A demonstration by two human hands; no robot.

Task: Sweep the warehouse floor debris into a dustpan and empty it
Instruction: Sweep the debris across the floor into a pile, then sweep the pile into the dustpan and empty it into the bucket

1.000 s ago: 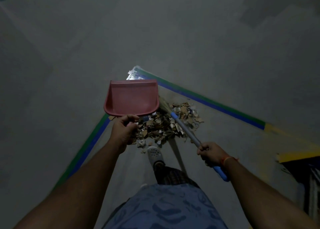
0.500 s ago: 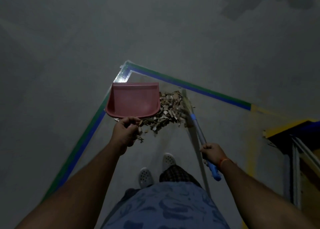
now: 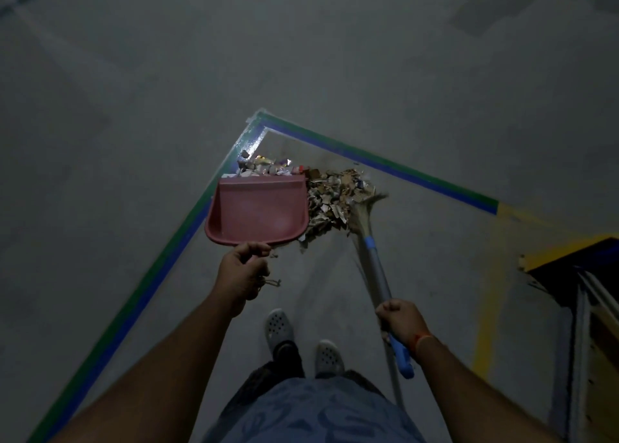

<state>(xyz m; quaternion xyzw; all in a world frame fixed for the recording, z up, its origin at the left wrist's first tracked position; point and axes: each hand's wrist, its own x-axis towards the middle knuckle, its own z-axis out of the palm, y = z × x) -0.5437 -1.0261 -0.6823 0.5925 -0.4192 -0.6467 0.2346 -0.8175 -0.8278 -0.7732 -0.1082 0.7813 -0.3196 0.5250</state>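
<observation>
dim, underexposed | glare on tape corner (image 3: 252, 141) | edges perhaps slightly warped

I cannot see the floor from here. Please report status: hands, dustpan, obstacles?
Left hand grips dustpan. Right hand grips broom. Debris on floor beside empty pan. Nothing blocking.

A dim grey concrete floor (image 3: 301, 57) is seen throughout, poorly lit. A corner is marked on it by a green and blue tape line (image 3: 385, 163), and a glare of light is caught at the corner. A yellow painted line (image 3: 487, 308) is laid to the right, beside a dark structure with pale rails (image 3: 589, 295) at the frame's edge
</observation>
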